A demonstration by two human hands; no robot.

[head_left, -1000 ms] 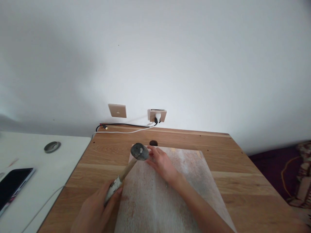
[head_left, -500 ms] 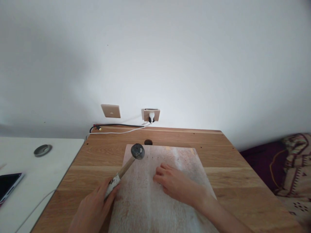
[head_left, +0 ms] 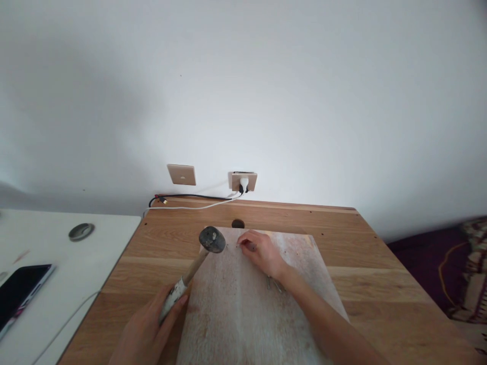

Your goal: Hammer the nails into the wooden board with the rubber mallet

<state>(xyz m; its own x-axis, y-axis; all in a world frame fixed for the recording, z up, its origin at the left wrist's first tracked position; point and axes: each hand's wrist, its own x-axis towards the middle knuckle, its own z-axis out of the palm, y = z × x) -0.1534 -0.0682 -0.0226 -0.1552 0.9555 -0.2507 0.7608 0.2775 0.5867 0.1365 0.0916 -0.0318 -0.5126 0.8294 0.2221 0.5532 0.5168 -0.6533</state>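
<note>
Board (head_left: 224, 314) flat on the bench (head_left: 380, 279), thin metal pins (head_left: 279, 288) now showing by the wrist: right hand (head_left: 266, 256) has just moved up to the dots (head_left: 285, 251), seemingly the working spot, fingers curled, contents hidden; left hand (head_left: 148, 324) clasps the mallet (head_left: 196, 265).

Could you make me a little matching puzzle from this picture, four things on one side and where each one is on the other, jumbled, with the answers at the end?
Things:
1. mallet
2. dark-screened device
3. white plug
4. worn board

Places:
A. in the wall socket
B. flat on the wooden tabletop, below the right hand
C. gripped by its handle in the left hand
D. on the white surface at the left

Right pairs: 1-C, 2-D, 3-A, 4-B
</note>
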